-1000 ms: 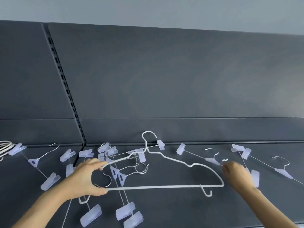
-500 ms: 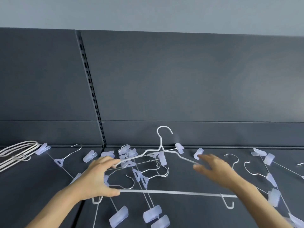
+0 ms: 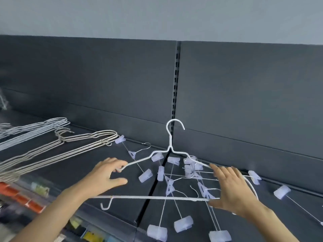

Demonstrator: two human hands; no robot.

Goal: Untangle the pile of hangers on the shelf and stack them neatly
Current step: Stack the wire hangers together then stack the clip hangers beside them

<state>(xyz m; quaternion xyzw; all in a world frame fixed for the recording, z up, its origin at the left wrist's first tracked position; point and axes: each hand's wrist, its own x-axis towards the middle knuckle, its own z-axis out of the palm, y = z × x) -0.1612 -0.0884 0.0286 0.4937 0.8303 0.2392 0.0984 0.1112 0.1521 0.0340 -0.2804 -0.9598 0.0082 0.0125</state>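
Hanger between left grip, right hand

The left hand and right hand are shown bare, with forearms uncovered down to the lower frame edge.

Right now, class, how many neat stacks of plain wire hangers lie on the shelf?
2. A beige stack lies left of the clip hangers; a white stack lies behind it. Others may sit off-frame left.
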